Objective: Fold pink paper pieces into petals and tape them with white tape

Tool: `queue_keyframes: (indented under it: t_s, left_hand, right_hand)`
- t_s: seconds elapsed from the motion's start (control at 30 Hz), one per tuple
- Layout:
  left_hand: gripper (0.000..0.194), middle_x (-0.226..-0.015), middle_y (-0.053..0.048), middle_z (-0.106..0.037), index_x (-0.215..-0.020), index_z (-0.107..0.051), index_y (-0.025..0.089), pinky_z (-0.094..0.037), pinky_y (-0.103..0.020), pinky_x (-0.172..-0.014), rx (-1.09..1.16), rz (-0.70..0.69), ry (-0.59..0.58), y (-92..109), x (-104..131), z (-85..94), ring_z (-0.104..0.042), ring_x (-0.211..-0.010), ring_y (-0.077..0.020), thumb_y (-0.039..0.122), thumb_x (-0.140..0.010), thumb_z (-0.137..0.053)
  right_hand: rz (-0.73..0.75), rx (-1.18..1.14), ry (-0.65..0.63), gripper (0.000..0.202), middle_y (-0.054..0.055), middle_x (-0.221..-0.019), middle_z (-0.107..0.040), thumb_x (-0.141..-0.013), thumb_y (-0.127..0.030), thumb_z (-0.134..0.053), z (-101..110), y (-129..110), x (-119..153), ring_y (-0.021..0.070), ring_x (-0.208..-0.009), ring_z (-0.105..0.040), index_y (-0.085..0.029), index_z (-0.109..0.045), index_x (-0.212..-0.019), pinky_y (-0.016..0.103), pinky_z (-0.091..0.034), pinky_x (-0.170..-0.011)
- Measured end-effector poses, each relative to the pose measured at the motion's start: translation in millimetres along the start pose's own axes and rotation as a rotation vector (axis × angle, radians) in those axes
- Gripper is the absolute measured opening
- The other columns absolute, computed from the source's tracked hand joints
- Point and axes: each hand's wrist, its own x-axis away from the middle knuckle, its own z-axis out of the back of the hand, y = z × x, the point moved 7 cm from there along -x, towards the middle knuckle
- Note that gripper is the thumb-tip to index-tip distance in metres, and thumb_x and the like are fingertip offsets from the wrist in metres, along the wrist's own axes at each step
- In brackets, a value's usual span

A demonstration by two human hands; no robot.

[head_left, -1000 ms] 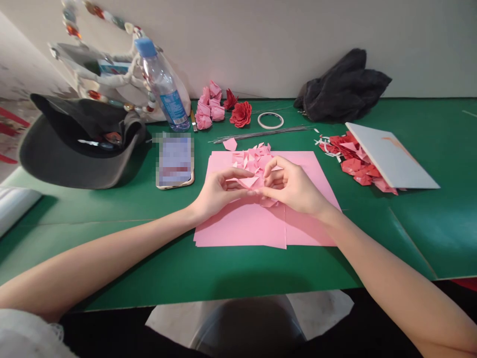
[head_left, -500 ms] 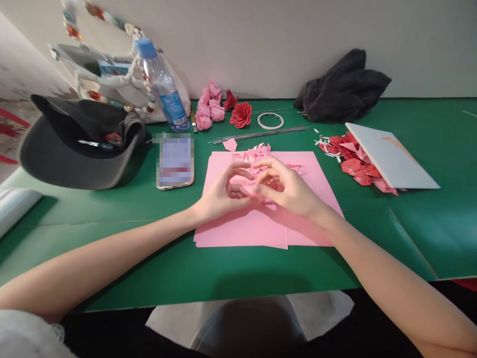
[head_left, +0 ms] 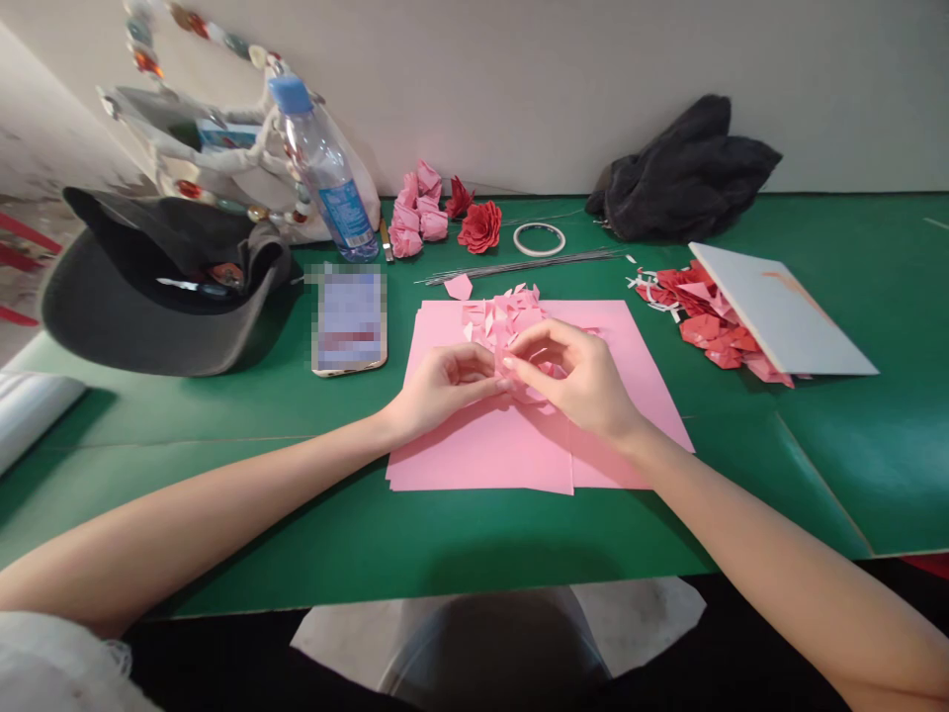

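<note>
Probably most at risk of tearing or creasing: the small pink paper piece (head_left: 499, 341), from uneven pull between two pinches. Also easy to crush or scatter the loose folded pieces (head_left: 519, 305), because of light paper lying so close behind and partly beneath both hands. Possible, too, to drag the overlapping pink sheets (head_left: 474, 455) askew across the green counter (head_left: 333, 554) by leaning or brushing with a wrist. With the left hand (head_left: 437, 391), pinching low on the piece, thumb and forefinger together, other fingers curled inward. With the right hand (head_left: 589, 381), pinching just beside, thumb and forefinger closed on the paper, other fingers bent. Hard to tell exact contact, from pink against pink and from partial hiding behind fingertips.
</note>
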Motion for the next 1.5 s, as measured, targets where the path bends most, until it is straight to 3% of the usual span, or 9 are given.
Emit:
queue_keyframes:
  t_s: [0.2,0.33,0.7,0.83,1.07,1.3,1.5]
  left_hand:
    - [0.02,-0.08,-0.007,-0.073,-0.087,-0.067,0.011,-0.058,-0.033,-0.078,0.005,0.061,-0.018,-0.7,1.1,-1.0,-0.073,-0.076,-0.0204,0.027,-0.077,-0.072]
    - [0.021,-0.078,-0.006,-0.074,-0.087,-0.068,0.011,-0.058,-0.031,-0.076,0.026,0.072,0.002,-0.1,0.8,0.9,-0.073,-0.073,-0.0192,0.028,-0.077,-0.073]
    - [0.024,-0.081,-0.008,-0.074,-0.089,-0.069,0.01,-0.059,-0.031,-0.075,0.073,0.105,0.006,-0.8,1.0,1.6,-0.072,-0.074,-0.0199,0.03,-0.077,-0.073]
    - [0.023,-0.079,-0.007,-0.073,-0.087,-0.069,0.011,-0.058,-0.029,-0.074,0.074,0.078,0.007,-1.6,0.0,3.3,-0.071,-0.073,-0.0171,0.032,-0.078,-0.071]
    - [0.019,-0.078,-0.004,-0.071,-0.084,-0.068,0.014,-0.056,-0.029,-0.073,0.06,0.007,0.06,-1.1,-0.4,8.1,-0.069,-0.073,-0.0159,0.031,-0.077,-0.072]
    - [0.014,-0.08,-0.002,-0.07,-0.083,-0.068,0.015,-0.052,-0.024,-0.069,0.044,-0.02,0.102,1.4,-0.5,11.2,-0.066,-0.072,-0.0125,0.027,-0.078,-0.072]
    - [0.017,-0.078,-0.004,-0.07,-0.083,-0.068,0.014,-0.052,-0.025,-0.069,-0.04,-0.013,0.052,3.5,1.3,7.1,-0.066,-0.07,-0.0132,0.03,-0.081,-0.07]
  right_hand:
    - [0.198,0.137,-0.034,0.014,0.001,-0.086,-0.063,-0.081,-0.008,-0.058,3.8,-10.4,-0.3,0.0145,-0.083,-0.062,-0.021,-0.065,-0.081,0.027,-0.052,-0.065]
    - [0.334,0.217,-0.018,0.014,0.002,-0.088,-0.065,-0.082,-0.01,-0.06,5.9,-17.1,0.1,0.016,-0.084,-0.063,-0.021,-0.067,-0.085,0.031,-0.054,-0.073]
    - [0.472,0.293,-0.034,0.013,0.003,-0.088,-0.065,-0.085,-0.013,-0.061,6.3,-21.6,2.5,0.0168,-0.083,-0.064,-0.022,-0.07,-0.088,0.033,-0.056,-0.072]
    - [0.397,0.272,-0.043,0.012,0.003,-0.09,-0.066,-0.085,-0.018,-0.061,5.5,-19.1,1.8,0.0186,-0.087,-0.063,-0.025,-0.07,-0.088,0.036,-0.056,-0.076]
    - [-0.045,-0.017,-0.059,0.011,0.004,-0.088,-0.071,-0.081,-0.026,-0.066,3.0,1.5,-2.3,0.0176,-0.078,-0.068,-0.019,-0.069,-0.088,0.032,-0.058,-0.066]
    - [-0.09,-0.092,-0.064,0.011,0.004,-0.089,-0.072,-0.08,-0.02,-0.065,5.6,3.1,-4.6,0.0172,-0.081,-0.068,-0.018,-0.07,-0.09,0.032,-0.058,-0.071]
    - [-0.13,-0.089,-0.113,0.009,0.004,-0.082,-0.071,-0.078,-0.025,-0.069,1.9,6.0,-4.6,0.0165,-0.073,-0.068,-0.018,-0.069,-0.083,0.031,-0.056,-0.067]
